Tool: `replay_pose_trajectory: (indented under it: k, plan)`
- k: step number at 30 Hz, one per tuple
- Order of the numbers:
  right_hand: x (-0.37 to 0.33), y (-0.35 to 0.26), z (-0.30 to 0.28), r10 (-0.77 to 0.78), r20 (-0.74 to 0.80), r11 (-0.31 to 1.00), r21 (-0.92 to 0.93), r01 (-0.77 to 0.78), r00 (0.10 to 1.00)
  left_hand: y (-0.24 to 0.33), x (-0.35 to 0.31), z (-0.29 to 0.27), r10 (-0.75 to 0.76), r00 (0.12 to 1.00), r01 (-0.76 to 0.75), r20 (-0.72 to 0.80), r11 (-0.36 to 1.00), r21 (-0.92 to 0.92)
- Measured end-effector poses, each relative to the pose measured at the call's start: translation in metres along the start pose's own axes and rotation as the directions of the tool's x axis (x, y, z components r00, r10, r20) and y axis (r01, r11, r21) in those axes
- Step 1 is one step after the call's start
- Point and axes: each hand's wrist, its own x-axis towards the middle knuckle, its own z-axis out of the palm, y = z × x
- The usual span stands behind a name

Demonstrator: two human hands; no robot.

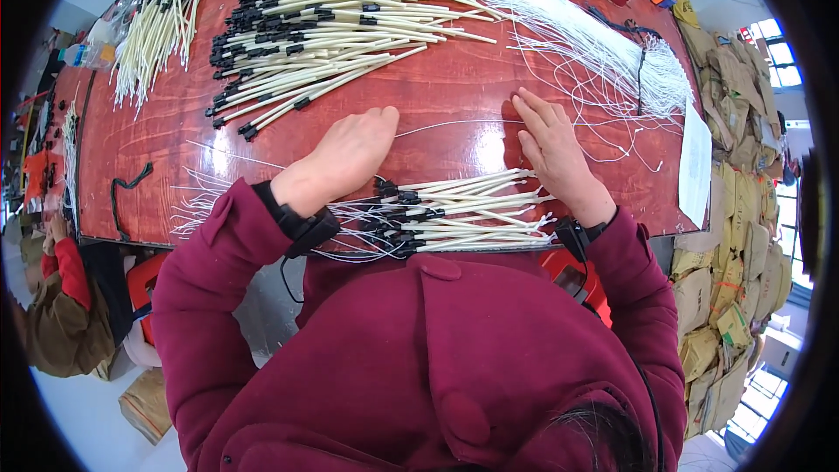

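A thin white wire (454, 122) stretches across the red table between my two hands. My left hand (341, 157) is closed, and one end of the wire runs into its fingers, whose tips are hidden beneath the hand. My right hand (558, 153) lies over the other end, fingers stretched out and thumb apart. Just below the hands, along the near table edge, is a row of cream tubes (481, 203) with black connectors (406, 197) at their left ends. White wires trail leftward from these connectors.
A big pile of cream tubes with black ends (350, 17) covers the far middle. A tied bundle of white wires (603, 44) is at far right, near a paper sheet (696, 162). Another bundle (166, 35) lies far left, beyond a black cord (127, 197). A co-worker's red sleeve (72, 271) shows at left.
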Motion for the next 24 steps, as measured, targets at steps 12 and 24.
replay_pose_trajectory:
  k: [12,24]
  plan:
    - [-0.022,0.005,-0.004,-0.150,0.130,0.983,-0.091,0.162,0.980,-0.021,-0.021,-0.003,-0.057,0.995,0.050,-0.076,0.994,-0.093]
    - [-0.022,0.008,-0.004,-0.158,0.046,0.984,-0.073,0.161,0.986,-0.016,-0.022,-0.016,-0.217,0.976,0.198,-0.025,0.924,-0.329]
